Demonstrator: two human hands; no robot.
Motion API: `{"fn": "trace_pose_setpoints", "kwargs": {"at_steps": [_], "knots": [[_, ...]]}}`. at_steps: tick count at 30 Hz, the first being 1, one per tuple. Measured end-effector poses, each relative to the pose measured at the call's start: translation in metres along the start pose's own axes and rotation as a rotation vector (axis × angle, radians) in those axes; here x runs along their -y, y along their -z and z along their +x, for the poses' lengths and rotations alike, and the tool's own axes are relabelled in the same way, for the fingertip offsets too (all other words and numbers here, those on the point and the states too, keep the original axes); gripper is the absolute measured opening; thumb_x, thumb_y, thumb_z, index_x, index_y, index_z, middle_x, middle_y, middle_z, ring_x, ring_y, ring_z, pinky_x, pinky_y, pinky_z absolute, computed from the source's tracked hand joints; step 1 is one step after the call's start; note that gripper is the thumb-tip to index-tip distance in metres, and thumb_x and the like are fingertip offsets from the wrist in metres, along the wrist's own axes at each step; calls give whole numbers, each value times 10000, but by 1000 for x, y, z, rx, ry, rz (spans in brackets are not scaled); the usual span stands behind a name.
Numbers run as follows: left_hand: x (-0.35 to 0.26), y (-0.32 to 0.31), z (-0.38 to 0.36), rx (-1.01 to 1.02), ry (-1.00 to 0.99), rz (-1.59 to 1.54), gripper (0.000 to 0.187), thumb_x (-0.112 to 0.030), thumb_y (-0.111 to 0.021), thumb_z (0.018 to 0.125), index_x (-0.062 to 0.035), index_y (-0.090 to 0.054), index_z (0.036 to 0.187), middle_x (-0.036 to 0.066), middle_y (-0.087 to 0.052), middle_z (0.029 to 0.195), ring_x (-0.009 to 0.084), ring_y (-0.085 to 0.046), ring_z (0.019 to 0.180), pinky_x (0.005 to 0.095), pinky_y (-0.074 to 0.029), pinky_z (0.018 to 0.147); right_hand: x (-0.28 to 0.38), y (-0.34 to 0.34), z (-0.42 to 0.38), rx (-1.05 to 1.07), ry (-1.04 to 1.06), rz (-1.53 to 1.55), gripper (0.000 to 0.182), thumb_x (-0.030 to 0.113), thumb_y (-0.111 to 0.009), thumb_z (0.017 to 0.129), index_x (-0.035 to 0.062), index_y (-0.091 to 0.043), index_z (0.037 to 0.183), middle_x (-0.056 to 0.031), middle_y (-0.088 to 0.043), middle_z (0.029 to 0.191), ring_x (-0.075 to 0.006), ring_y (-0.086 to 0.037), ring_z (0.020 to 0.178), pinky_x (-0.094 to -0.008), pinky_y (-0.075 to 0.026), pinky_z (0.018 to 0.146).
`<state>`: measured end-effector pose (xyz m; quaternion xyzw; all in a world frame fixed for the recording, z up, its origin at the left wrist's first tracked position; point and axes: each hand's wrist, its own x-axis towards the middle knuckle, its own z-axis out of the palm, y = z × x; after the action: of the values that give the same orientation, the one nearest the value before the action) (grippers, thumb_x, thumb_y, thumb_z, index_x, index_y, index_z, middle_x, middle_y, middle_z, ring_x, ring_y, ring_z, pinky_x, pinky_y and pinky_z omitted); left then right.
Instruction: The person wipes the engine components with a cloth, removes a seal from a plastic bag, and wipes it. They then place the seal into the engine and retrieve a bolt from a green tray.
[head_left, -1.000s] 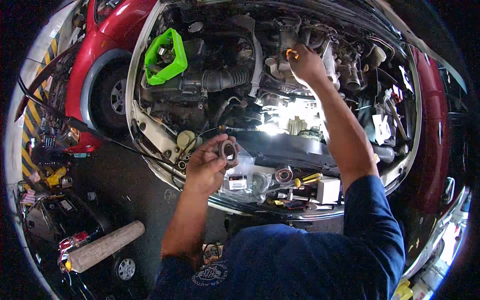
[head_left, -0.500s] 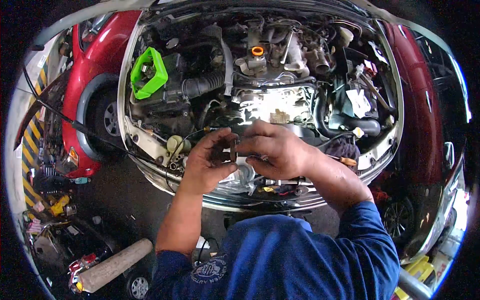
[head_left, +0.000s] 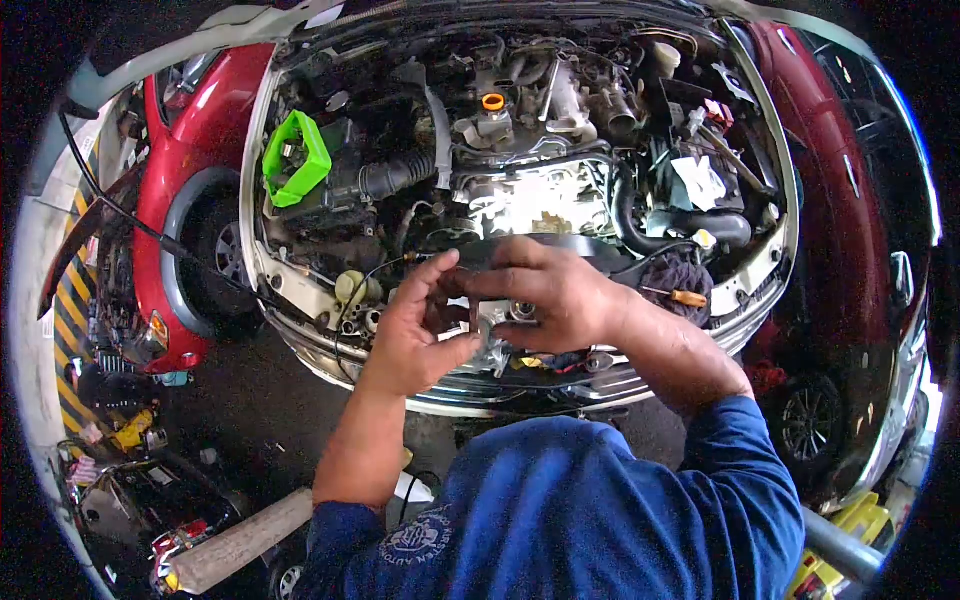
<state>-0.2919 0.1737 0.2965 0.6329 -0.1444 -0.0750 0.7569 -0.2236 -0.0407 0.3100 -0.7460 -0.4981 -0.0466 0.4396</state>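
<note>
My left hand (head_left: 410,335) and my right hand (head_left: 548,295) meet in front of the open engine bay (head_left: 520,190) of a white car. Between them they hold a dark round bearing (head_left: 442,303), which my fingers mostly hide. The left hand cups it from below and the left. From the right, my other hand's fingers reach across its top. Both hands hover over the car's front edge, where a clear plastic bag of parts (head_left: 492,352) lies.
A green tray (head_left: 295,160) sits at the bay's left side and an orange filler cap (head_left: 493,101) near the top. An orange-handled screwdriver (head_left: 682,297) lies by my right wrist. A red car (head_left: 190,120) stands left. A wooden post (head_left: 245,545) and clutter lie on the floor.
My right hand came down from the orange filler cap at the top of the engine and joined the left on the bearing. My head has shifted slightly, so the bay sits higher in view.
</note>
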Motion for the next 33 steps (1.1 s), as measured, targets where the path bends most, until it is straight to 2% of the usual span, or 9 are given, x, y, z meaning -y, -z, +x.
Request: {"fn": "trace_pose_setpoints", "kwargs": {"at_steps": [5,10,15,19,21,23,25,29,33], "knots": [[3,-5,2,-39,63,-75,804,70,-701,710,-96,-338,1408,102,-555,1188,182,-571,1055,318,-486,891,13,-4,-10,20,159,-69,649,186,-796,614,145,-579,1224,-126,-562,1001,-318,-585,848,-415,-518,724],[4,-6,2,30,41,-134,755,5,-721,744,-80,-350,1396,119,-586,1169,194,-590,1036,325,-494,892,7,-1,-16,-116,-51,-67,661,259,-817,619,153,-583,1228,-110,-564,922,-322,-583,801,-408,-513,692],[4,-9,7,-88,103,-526,661,-8,-670,791,-42,-363,1375,157,-598,1146,205,-618,989,336,-508,869,5,-5,-25,-133,67,-46,568,273,-804,641,144,-617,1161,-96,-543,911,-314,-577,784,-407,-500,648],[8,-3,5,-2,140,-417,639,20,-650,792,-48,-375,1365,167,-588,1158,217,-607,1014,337,-510,873,-2,-6,-30,66,104,-256,580,231,-801,637,96,-623,1172,-95,-551,912,-271,-596,792,-378,-519,681],[4,-5,8,-16,80,-310,663,41,-655,775,-57,-377,1369,163,-578,1173,220,-596,1035,335,-508,878,-1,-14,-36,60,46,-158,612,220,-810,634,89,-608,1196,-102,-557,925,-283,-589,776,-389,-511,669],[4,-8,10,-27,16,-205,688,62,-660,758,-65,-379,1372,159,-567,1188,223,-586,1056,333,-506,883,8,-25,-42,-30,-72,334,646,196,-824,687,24,-556,1249,-125,-571,917,-274,-577,739,-366,-474,660],[11,-8,10,-8,-98,-118,715,100,-659,731,-80,-391,1368,150,-551,1208,227,-569,1085,336,-500,898,20,-23,-47,113,-376,753,540,255,-782,742,97,-577,1216,-134,-584,939,-332,-608,812,-413,-493,713],[19,-1,10,19,-55,-167,637,83,-632,761,-74,-421,1341,145,-566,1186,231,-575,1076,342,-502,902,13,-11,-40,148,-215,135,566,277,-758,734,121,-567,1244,-124,-571,891,-350,-602,791,-439,-507,686],[35,13,9,-134,137,-382,484,-18,-640,829,-58,-477,1283,134,-612,1126,208,-624,988,326,-534,839,-16,-9,-34,184,-102,-130,518,314,-730,748,131,-587,1211,-116,-565,876,-335,-604,788,-427,-513,662]]}}
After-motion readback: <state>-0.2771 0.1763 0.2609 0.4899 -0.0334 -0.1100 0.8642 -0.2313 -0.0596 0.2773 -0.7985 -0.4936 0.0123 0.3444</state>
